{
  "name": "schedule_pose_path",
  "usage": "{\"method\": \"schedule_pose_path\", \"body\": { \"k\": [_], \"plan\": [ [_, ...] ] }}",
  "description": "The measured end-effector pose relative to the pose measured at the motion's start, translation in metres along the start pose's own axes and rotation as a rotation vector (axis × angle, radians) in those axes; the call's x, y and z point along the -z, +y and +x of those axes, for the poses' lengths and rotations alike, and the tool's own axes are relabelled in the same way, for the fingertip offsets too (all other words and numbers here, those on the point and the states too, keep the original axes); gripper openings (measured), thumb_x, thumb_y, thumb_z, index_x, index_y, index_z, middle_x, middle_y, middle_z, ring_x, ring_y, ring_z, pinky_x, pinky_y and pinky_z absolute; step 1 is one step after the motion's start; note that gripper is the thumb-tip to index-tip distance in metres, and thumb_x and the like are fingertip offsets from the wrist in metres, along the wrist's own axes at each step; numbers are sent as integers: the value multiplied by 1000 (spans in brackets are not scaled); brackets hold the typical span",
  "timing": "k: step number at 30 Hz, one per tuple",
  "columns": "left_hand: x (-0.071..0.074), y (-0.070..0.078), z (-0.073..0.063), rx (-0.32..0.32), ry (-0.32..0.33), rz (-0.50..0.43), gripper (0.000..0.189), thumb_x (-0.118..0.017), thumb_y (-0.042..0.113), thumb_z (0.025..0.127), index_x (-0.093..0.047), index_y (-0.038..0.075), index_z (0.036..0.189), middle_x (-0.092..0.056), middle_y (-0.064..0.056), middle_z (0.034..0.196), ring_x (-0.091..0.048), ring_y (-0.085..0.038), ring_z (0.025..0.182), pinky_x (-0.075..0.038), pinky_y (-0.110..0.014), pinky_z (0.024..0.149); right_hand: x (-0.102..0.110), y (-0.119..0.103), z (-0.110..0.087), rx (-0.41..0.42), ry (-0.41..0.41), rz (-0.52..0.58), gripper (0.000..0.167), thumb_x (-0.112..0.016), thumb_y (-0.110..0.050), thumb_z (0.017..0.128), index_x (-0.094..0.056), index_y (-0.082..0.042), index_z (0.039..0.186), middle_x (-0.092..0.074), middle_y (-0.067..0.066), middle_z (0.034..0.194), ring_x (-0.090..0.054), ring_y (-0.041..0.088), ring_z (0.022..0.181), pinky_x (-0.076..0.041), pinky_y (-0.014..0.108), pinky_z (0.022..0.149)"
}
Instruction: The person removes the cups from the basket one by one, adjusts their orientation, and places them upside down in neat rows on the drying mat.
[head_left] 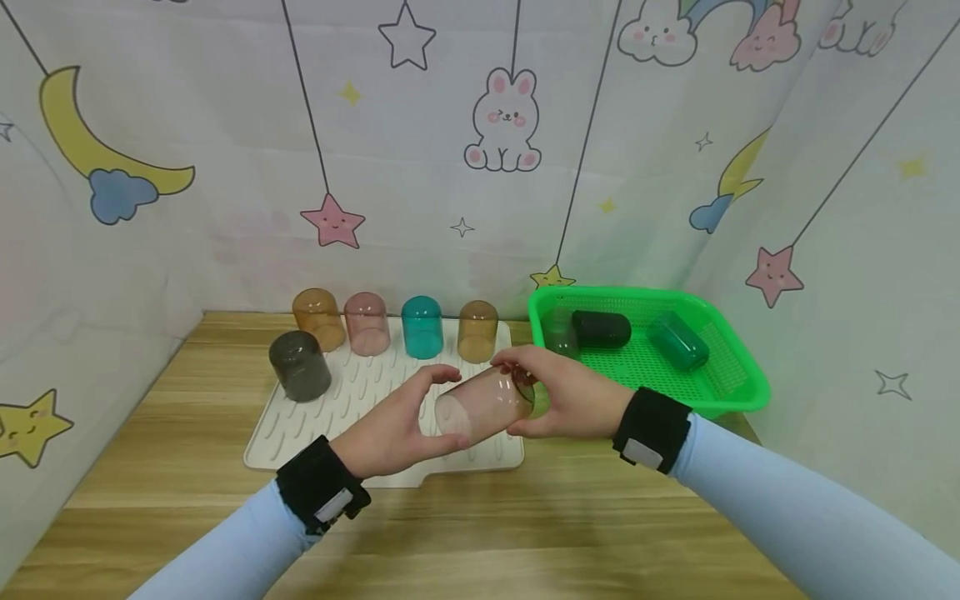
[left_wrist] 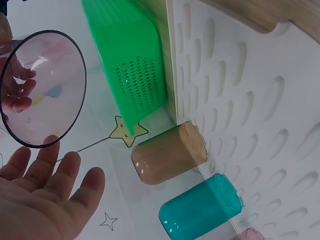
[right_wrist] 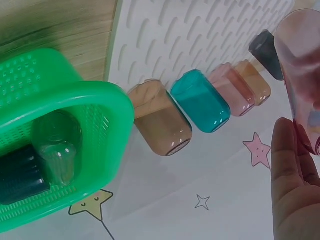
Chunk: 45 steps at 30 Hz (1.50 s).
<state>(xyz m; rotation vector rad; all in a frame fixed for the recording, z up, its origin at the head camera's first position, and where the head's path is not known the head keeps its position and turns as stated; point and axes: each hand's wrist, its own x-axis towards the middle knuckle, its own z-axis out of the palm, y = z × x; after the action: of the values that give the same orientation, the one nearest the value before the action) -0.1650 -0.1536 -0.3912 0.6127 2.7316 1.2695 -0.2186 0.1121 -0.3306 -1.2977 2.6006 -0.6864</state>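
A clear pink cup (head_left: pixel 483 406) is tilted in the air over the front right of the white drying mat (head_left: pixel 375 408). My right hand (head_left: pixel 566 392) grips its right end between thumb and fingers. In the left wrist view those fingers show through the cup (left_wrist: pixel 47 90), its round rim turned toward that camera. My left hand (head_left: pixel 401 425) is spread at the cup's other end, fingers loosely extended and fingertips right at the rim. The right wrist view has the cup (right_wrist: pixel 302 65) at its right edge, with my right hand (right_wrist: pixel 295 185) below.
Upside-down cups stand on the mat: grey (head_left: pixel 300 367), amber (head_left: pixel 318 319), pink (head_left: pixel 367 325), teal (head_left: pixel 422 327) and brown (head_left: pixel 477 332). At the right, a green basket (head_left: pixel 738 375) holds a black cup (head_left: pixel 602 330), a dark green cup (head_left: pixel 678 342) and a clear cup (head_left: pixel 559 332).
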Motion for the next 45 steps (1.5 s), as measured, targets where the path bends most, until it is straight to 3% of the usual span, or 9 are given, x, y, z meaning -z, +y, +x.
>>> {"method": "schedule_pose_path", "body": {
  "k": [10, 17, 24, 37, 45],
  "plan": [
    [0, 6, 3, -11, -25, -31, 85, -82, 36, 86, -33, 16, 152, -54, -3, 146, -55, -23, 126, -54, -47, 104, 0, -3, 2, 16, -5, -38, 80, -88, -30, 80, -47, -14, 147, -59, -2, 132, -57, 14, 115, -57, 32, 99],
    [-2, 5, 2, 1, -39, -42, 85, -83, 29, 85, -33, 13, 153, -55, -5, 146, -55, -25, 131, -52, -50, 107, 0, -4, 2, 49, -2, -42, 79, -87, -30, 81, -47, -16, 148, -59, -2, 133, -57, 13, 118, -56, 34, 101],
    [-5, 5, 2, -11, -44, -27, 86, -83, 31, 85, -34, 13, 153, -56, -4, 144, -55, -24, 131, -49, -47, 111, -1, -8, 5, 70, 1, -28, 85, -85, -33, 84, -39, -15, 153, -57, -2, 132, -56, 12, 112, -56, 33, 98],
    [-6, 4, 1, -13, -37, -65, 83, -82, 35, 86, -35, 15, 152, -56, -2, 141, -58, -21, 130, -48, -45, 113, -3, -7, 7, -18, -22, 99, 95, -83, -39, 85, -29, -17, 158, -57, -3, 134, -56, 14, 121, -54, 37, 102],
    [-6, 5, 0, -17, -44, -139, 82, -81, 34, 87, -32, 15, 150, -52, -4, 142, -56, -25, 135, -46, -44, 114, -9, -7, 5, -48, -37, 156, 97, -84, -40, 84, -26, -17, 158, -58, -2, 133, -58, 13, 118, -56, 30, 98]
  ]
}}
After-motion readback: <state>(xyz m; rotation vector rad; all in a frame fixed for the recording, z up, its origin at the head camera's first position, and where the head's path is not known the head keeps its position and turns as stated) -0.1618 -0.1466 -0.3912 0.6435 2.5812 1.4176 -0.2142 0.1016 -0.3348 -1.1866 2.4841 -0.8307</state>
